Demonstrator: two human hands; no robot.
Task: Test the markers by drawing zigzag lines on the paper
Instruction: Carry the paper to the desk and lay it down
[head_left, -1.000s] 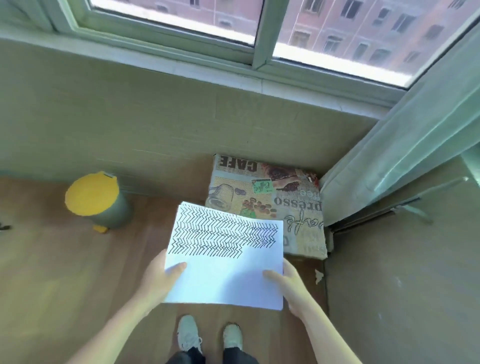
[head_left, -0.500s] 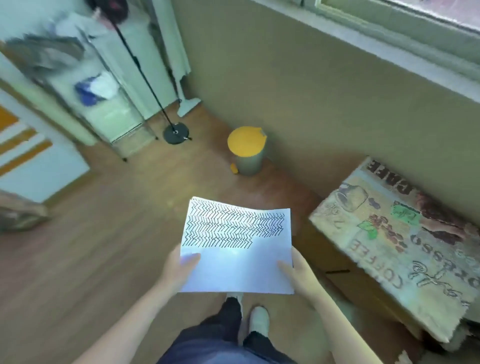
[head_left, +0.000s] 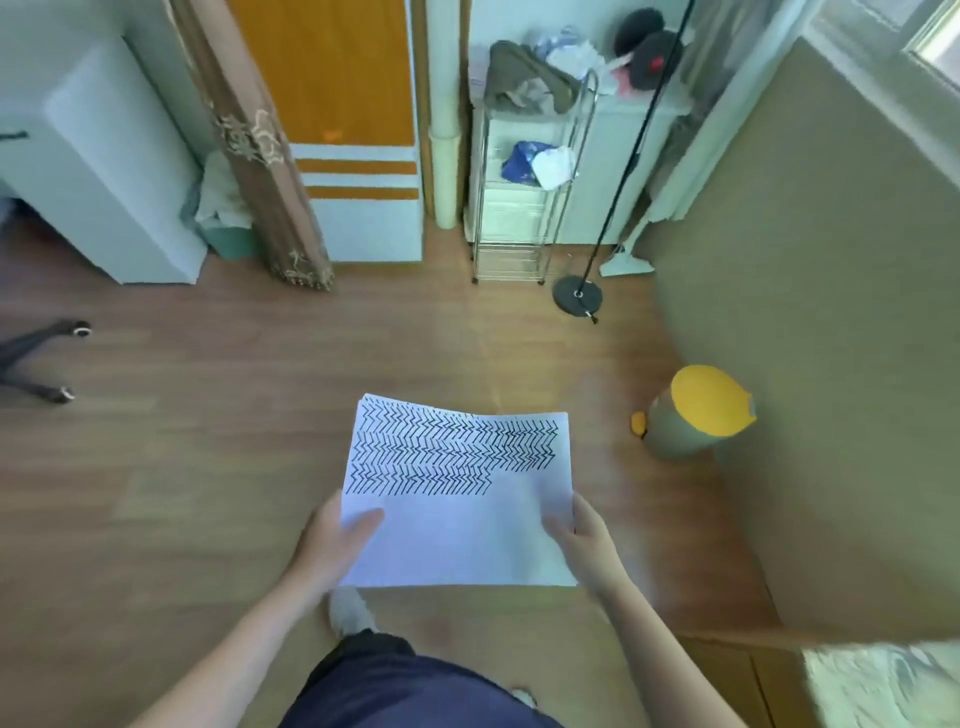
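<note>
1. head view: i see the paper (head_left: 460, 525) held out in front over the wood floor (head_left: 208, 467), both hands pinching it, thumbs on top.
2. left hand (head_left: 332, 545) grips the near-left edge; right hand (head_left: 582, 543) grips the near-right edge. the sheet spans between the grips.
3. zigzag rows (head_left: 452, 452) fill the far half; the near half is blank. no markers in view, nor a table.
4. my read: carrying step. keep the sheet flat and taut, don't crease the blank half, set it on a firm flat surface before drawing.
5. yellow-lid bin (head_left: 698, 410) stands right of the sheet, well apart.
</note>
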